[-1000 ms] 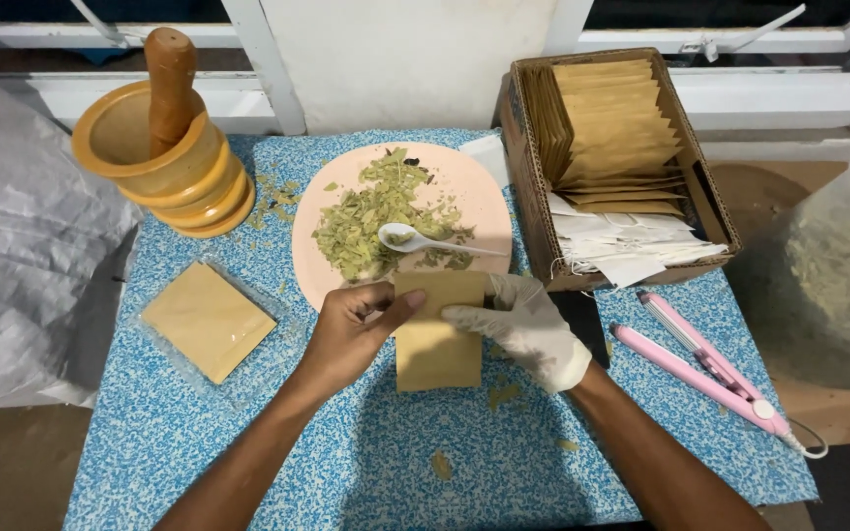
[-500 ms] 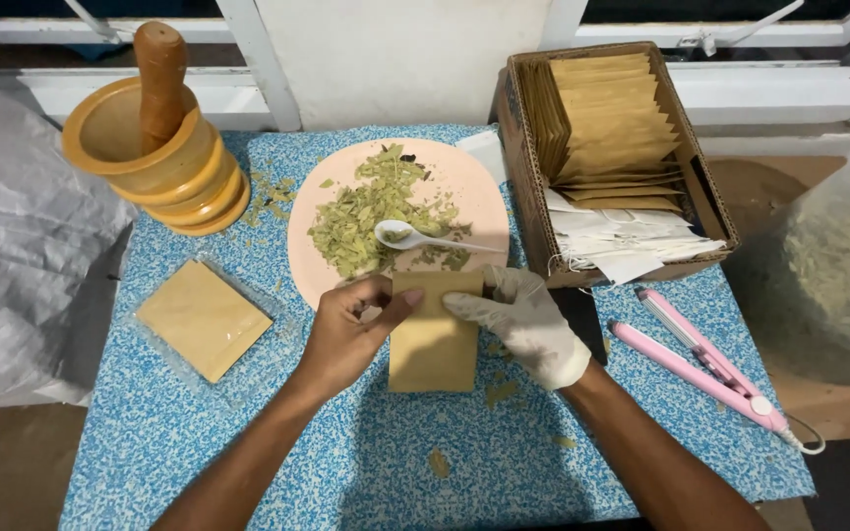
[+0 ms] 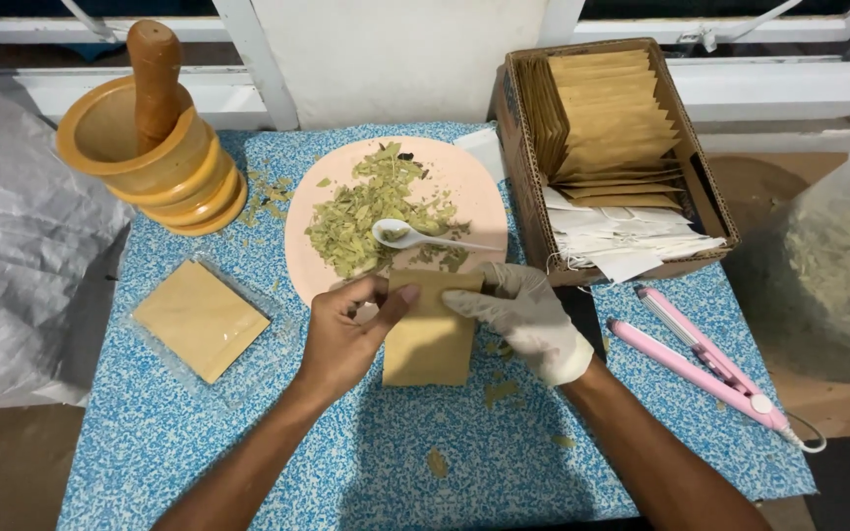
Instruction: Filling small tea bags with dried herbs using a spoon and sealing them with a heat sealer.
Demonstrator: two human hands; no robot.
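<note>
Both our hands pinch the top edge of 1 brown paper pouch (image 3: 430, 339): the bare left hand (image 3: 346, 339) holds its upper left corner between thumb and fingers, and the right hand (image 3: 528, 320), in a white glove, holds the upper right corner with its fingertips. The pouch lies flat on the blue speckled table (image 3: 248, 442), its lower part resting on the cloth, its top just at the near rim of the pink plate (image 3: 474, 197).

On that plate we see a heap of crushed dried green leaves (image 3: 366, 211) and 1 white plastic spoon (image 3: 415, 236), its bowl lying in the leaves and its handle pointing right. A few leaf crumbs lie on the table near the pouch and below it.

At the far left stands a wooden mortar (image 3: 150, 162) with a pestle (image 3: 156, 79) leaning in it. Nearer, on the left, a clear tray holds a square brown pad (image 3: 199, 320). At the far right a cardboard box (image 3: 518, 167) holds a row of brown pouches standing on edge and some white papers in its near end. A pink flat-iron sealer (image 3: 700, 359) lies on the table well to the right of the gloved hand.
</note>
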